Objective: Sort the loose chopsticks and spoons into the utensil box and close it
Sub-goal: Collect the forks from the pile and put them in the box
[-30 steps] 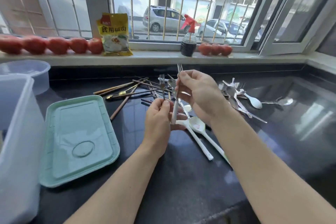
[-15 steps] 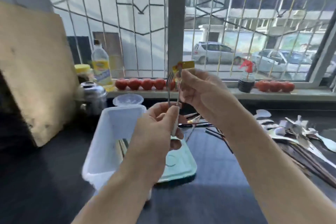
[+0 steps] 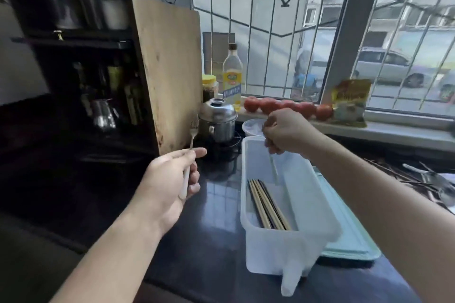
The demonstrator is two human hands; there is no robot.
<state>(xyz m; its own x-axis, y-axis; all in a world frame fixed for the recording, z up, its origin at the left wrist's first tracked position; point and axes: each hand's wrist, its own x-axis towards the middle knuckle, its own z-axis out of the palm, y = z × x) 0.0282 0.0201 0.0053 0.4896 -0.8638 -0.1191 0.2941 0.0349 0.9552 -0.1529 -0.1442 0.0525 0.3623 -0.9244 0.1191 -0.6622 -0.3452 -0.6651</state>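
Observation:
The translucent white utensil box (image 3: 317, 209) stands open on the dark counter, with several chopsticks (image 3: 267, 204) lying in its left compartment. My right hand (image 3: 286, 131) hovers over the box's far end and grips a white-handled utensil (image 3: 273, 167) that points down into the box; its head is hidden in my fist. Left of the box, my left hand (image 3: 170, 177) holds a white-handled fork (image 3: 189, 155) upright. The mint green lid (image 3: 354, 241) lies flat to the right of the box. Loose spoons and chopsticks (image 3: 428, 179) lie at the right edge.
A wooden cutting board (image 3: 170, 74) leans upright at the back left beside a steel pot (image 3: 218, 118). An oil bottle (image 3: 232, 76), tomatoes (image 3: 288, 106) and a yellow packet (image 3: 349, 103) line the sill. A dark shelf with cookware fills the left.
The view swung left to the box. My hands split apart: the right carried one utensil over the box, the left moved left with the fork.

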